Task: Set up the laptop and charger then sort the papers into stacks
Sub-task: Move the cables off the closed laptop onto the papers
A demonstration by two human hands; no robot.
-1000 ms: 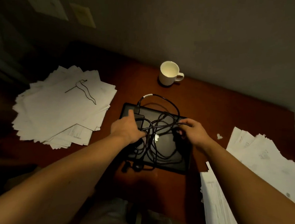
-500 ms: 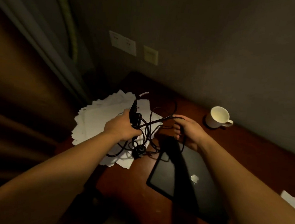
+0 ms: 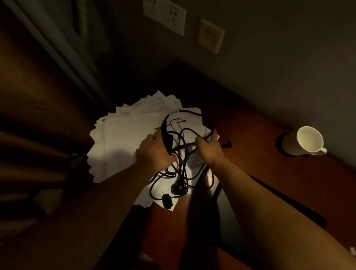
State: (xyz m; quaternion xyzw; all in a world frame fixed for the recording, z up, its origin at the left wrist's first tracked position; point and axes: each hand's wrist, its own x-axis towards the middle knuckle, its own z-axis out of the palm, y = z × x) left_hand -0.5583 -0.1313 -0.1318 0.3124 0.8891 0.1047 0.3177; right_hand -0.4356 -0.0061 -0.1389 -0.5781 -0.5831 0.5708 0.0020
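Charger cable [image 3: 181, 156], a black tangle, hangs between both hands over the fanned stack of papers [image 3: 119, 138] at the desk's [image 3: 258, 132] left end. Left hand [image 3: 155, 153] has its fingers curled round the charger brick [image 3: 168, 141]; right hand [image 3: 208, 146] pinches a strand. Its plug [image 3: 178, 188] dangles low. Laptop [image 3: 227, 222] lies closed beneath the right forearm. A white mug [image 3: 306, 142] stands well apart near the wall, with sockets [image 3: 163, 12] above.
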